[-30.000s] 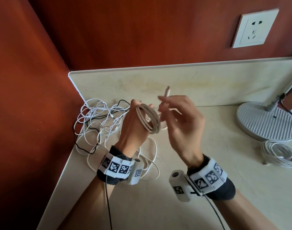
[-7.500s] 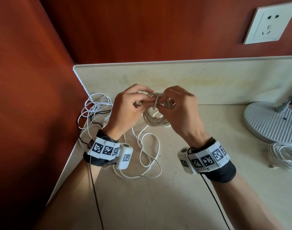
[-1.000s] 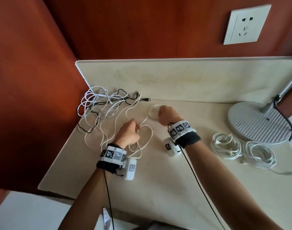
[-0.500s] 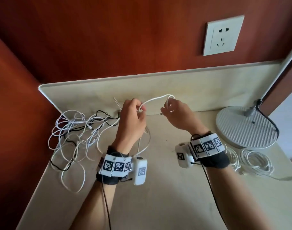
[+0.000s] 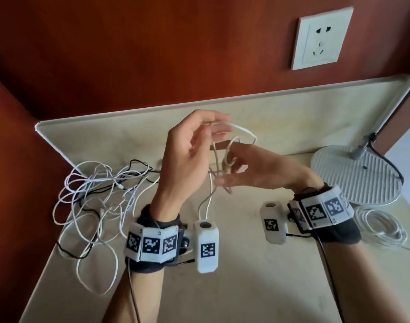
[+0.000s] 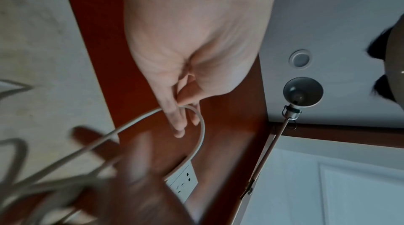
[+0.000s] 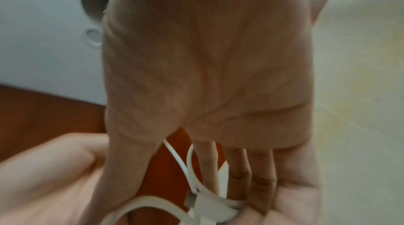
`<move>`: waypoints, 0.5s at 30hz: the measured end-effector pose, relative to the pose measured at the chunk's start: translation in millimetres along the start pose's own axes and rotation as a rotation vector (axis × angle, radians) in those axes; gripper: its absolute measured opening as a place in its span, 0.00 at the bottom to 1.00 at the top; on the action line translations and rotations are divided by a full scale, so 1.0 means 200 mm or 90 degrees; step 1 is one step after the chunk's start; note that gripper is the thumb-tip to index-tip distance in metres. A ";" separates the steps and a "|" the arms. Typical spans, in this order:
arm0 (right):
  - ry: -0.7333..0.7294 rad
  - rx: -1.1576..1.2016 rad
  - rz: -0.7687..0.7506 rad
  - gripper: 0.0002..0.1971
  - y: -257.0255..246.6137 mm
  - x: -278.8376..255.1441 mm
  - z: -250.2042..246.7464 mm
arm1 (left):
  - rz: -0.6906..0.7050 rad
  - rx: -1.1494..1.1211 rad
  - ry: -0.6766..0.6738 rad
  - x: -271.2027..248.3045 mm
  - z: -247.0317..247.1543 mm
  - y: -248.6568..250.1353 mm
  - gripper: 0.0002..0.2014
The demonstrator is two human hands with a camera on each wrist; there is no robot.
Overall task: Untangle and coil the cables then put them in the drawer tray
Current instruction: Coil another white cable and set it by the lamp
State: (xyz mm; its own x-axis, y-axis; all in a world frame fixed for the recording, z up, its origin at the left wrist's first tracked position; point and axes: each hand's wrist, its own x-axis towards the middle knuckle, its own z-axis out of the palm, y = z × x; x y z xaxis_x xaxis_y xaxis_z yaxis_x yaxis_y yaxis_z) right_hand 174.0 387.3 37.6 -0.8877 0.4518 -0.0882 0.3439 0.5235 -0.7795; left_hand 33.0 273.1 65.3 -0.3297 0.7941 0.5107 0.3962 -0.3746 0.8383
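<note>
Both hands raised above the beige stone worktop [image 5: 246, 287]. Left hand [image 5: 187, 155] grip: thumb and fingertips pinch the thin white cable [image 5: 242, 131] at the top of its arc. Right hand [image 5: 257, 173] grip: fingers spread, cable loops wound round them, so grasping it; slack hangs down between the wrists. Right, on the worktop: coiled white cable bundle [image 5: 381, 227], touching the round white ribbed lamp base [image 5: 353, 176]. Left rear corner: loose tangle of white and black cables [image 5: 99, 194]. Far wall: white wall socket [image 5: 320, 38].
</note>
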 end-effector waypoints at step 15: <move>0.172 0.404 -0.154 0.08 0.12 0.04 -0.09 | -0.286 0.381 -0.240 -0.02 0.00 -0.22 0.75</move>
State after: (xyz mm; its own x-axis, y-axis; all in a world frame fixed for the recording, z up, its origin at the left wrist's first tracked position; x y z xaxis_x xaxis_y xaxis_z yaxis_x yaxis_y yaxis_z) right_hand 181.1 415.3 29.5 -0.7814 0.5824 0.2239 -0.1685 0.1486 -0.9744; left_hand 17.3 287.0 25.9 -0.2980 0.9539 -0.0343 0.7188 0.2479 0.6495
